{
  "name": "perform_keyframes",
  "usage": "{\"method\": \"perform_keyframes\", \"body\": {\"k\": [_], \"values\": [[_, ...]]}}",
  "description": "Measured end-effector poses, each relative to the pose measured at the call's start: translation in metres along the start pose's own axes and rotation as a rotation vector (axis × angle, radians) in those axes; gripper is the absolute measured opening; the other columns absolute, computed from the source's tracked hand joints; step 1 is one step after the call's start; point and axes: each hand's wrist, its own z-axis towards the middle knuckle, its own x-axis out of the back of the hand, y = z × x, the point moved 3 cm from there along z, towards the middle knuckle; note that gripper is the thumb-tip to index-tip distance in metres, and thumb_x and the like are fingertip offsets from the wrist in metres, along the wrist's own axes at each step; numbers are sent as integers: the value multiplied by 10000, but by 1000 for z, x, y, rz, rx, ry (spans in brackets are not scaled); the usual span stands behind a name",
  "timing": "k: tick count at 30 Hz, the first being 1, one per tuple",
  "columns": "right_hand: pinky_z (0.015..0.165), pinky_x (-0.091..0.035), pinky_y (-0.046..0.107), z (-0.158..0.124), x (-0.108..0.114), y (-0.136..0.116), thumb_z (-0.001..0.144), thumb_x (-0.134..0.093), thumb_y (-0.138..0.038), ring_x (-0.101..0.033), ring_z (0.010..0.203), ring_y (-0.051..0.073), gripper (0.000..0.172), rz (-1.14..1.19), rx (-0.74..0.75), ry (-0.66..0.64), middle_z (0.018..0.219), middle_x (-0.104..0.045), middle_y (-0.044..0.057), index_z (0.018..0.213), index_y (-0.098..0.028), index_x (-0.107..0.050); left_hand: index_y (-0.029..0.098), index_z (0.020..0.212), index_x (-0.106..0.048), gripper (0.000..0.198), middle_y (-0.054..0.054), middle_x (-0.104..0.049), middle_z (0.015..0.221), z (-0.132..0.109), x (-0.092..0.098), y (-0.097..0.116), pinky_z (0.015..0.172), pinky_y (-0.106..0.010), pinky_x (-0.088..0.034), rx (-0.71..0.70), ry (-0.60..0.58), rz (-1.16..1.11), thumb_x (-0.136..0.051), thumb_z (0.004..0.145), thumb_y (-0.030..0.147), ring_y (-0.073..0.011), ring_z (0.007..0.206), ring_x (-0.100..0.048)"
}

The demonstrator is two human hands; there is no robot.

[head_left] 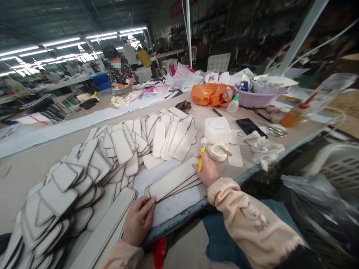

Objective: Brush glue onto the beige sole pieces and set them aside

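My right hand is closed around a small brush with a yellow handle; its pale bristles point up, beside the white glue tub. A flat stick rests in that tub. Below the brush lies a short stack of long, pale, round-cornered panels with dark edges, the top panel face up. My left hand grips the near left end of this stack with its fingertips. Left of it, another long panel lies on the table.
Many overlapping pale pieces spread across the table's left and middle. A white plastic container, a black phone, crumpled tissue, an orange bag and a purple basin stand to the right. A masked co-worker sits opposite.
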Motion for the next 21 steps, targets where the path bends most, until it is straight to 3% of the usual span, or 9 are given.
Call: {"method": "perform_keyframes", "body": {"k": [3, 6, 10, 16, 21], "values": [[816, -512, 400, 2, 5, -6, 759, -590, -181, -638, 937, 261, 357, 116, 73, 58, 1033, -649, 92, 1082, -217, -444, 221, 1120, -687, 275, -98, -605, 1038, 0, 2, 1, 764, -328, -530, 33, -10, -11, -573, 872, 246, -193, 875, -591], [851, -507, 380, 3, 11, -13, 773, -583, -186, -634, 980, 238, 310, 224, 123, 81, 1103, -643, 78, 1047, -235, -445, 206, 1122, -681, 289, -102, -614, 1063, 1, 5, 0, 795, -327, -544, 84, -24, -43, -583, 863, 288, -202, 924, -613], [796, -513, 354, 4, 14, -14, 789, -576, -219, -645, 928, 234, 228, 200, 100, 95, 1008, -659, 55, 991, -233, -471, 178, 1118, -676, 328, -110, -629, 1082, 13, 13, -2, 830, -331, -550, 170, -43, -64, -565, 866, 357, -209, 960, -633], [761, -497, 339, 1, 11, -13, 823, -535, -185, -643, 881, 241, 151, 52, 181, 97, 912, -677, 66, 970, -214, -518, 174, 1081, -694, 342, -107, -660, 1056, 65, 19, 3, 880, -375, -534, 223, -104, -118, -573, 843, 388, -228, 979, -641], [712, -516, 326, 1, 21, -25, 832, -591, -281, -669, 784, 209, 189, 348, 81, 91, 949, -688, 45, 983, -234, -489, 162, 1216, -611, 483, -133, -611, 1235, 121, 6, 15, 1025, -435, -425, 261, -179, -363, -637, 794, 396, -266, 1158, -566]]}}
